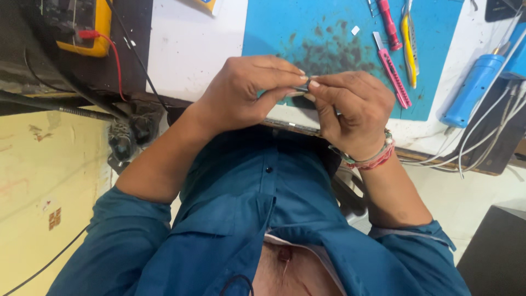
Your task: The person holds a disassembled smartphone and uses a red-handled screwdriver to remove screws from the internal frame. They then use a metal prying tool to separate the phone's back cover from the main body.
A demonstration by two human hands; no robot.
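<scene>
My left hand (246, 93) and my right hand (353, 112) meet close to my chest, over the near edge of the white workbench (192, 49). Their fingertips pinch a small dark part (303, 86) between them; most of it is hidden by the fingers. My right wrist wears a red and green thread band (372, 159). Both sleeves are blue and rolled above the elbows.
A stained blue mat (329, 33) lies on the bench behind my hands. On it are a pink utility knife (393, 74), a red-handled tool (389, 24) and yellow tweezers (408, 44). A blue soldering iron (471, 90) with white cables sits right. A yellow multimeter (90, 27) stands far left.
</scene>
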